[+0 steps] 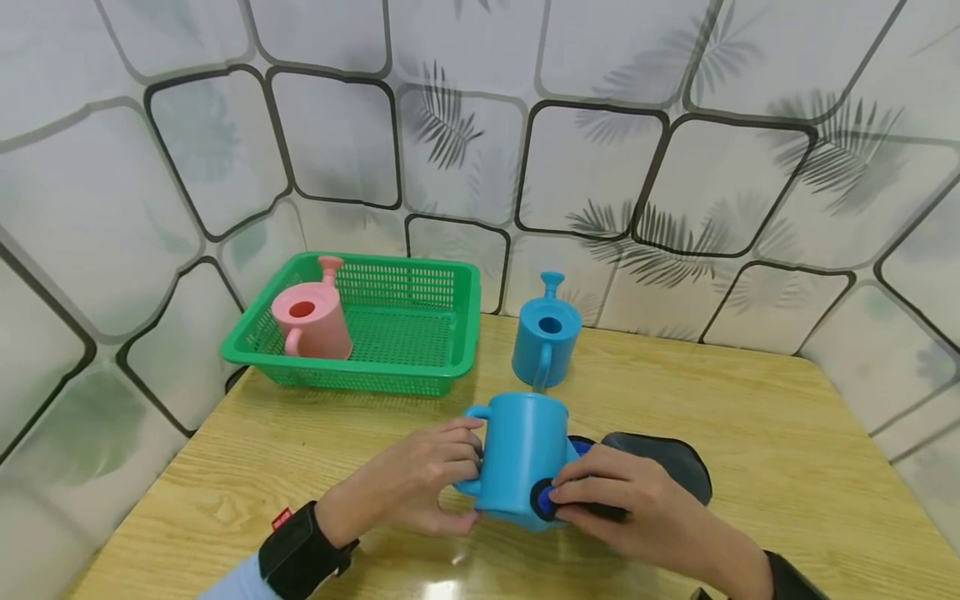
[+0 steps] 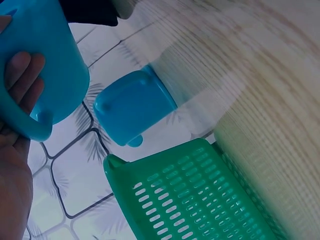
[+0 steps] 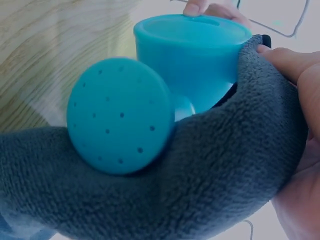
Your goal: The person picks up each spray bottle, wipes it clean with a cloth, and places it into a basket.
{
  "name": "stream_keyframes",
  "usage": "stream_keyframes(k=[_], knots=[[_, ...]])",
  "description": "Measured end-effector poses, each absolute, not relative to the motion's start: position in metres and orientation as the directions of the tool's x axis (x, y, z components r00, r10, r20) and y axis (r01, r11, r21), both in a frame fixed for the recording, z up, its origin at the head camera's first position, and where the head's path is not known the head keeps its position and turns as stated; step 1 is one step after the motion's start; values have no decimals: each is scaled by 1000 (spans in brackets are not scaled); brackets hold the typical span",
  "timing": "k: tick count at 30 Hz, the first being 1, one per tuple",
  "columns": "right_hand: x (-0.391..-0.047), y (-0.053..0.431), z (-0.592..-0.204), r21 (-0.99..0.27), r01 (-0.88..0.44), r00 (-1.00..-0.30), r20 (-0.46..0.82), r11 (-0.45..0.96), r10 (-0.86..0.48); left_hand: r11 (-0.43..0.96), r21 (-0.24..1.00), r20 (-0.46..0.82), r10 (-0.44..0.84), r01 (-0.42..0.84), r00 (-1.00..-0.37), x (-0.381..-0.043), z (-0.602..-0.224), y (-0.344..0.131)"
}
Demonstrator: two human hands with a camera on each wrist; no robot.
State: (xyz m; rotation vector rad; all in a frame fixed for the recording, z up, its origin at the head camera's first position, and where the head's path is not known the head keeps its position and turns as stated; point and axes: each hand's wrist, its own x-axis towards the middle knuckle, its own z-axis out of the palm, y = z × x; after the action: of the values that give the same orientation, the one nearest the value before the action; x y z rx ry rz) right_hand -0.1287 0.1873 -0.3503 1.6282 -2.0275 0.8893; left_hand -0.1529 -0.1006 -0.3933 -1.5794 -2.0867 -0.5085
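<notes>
A light-blue watering can [image 1: 521, 454] is in front of me, its handle toward the left. My left hand [image 1: 420, 479] holds it, with fingers hooked through the handle [image 2: 25, 120] and the thumb near the can's lower end. My right hand [image 1: 637, 504] pinches a dark grey fleecy cloth [image 1: 667, 458] with blue and black parts, and holds it against the can's side. In the right wrist view the can's round, holed sprinkler head [image 3: 120, 117] lies against the cloth, which hides most of the spout.
A second blue watering can [image 1: 546, 346] stands upright behind the held one. At the back left a green basket [image 1: 390, 379] contains a pink watering can [image 1: 322, 321]. The wooden table [image 1: 787, 467] meets a patterned curtain [image 1: 600, 167] at its back and sides.
</notes>
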Motion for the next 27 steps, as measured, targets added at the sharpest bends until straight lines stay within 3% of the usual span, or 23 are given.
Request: stream_keyframes(k=[6, 14, 27], knots=[[-140, 193, -353, -223, -961, -274, 681, 164, -679, 253, -32, 583, 791, 967, -188, -152, -393, -100], [-151, 201, -358, -276, -907, -419, 671, 319, -612, 228, -32, 593, 788, 973, -165, -149, -394, -98], [-164, 209, -363, -293, -821, -543, 665, 490, -512, 243, 30, 584, 783, 969, -215, -146, -395, -97]])
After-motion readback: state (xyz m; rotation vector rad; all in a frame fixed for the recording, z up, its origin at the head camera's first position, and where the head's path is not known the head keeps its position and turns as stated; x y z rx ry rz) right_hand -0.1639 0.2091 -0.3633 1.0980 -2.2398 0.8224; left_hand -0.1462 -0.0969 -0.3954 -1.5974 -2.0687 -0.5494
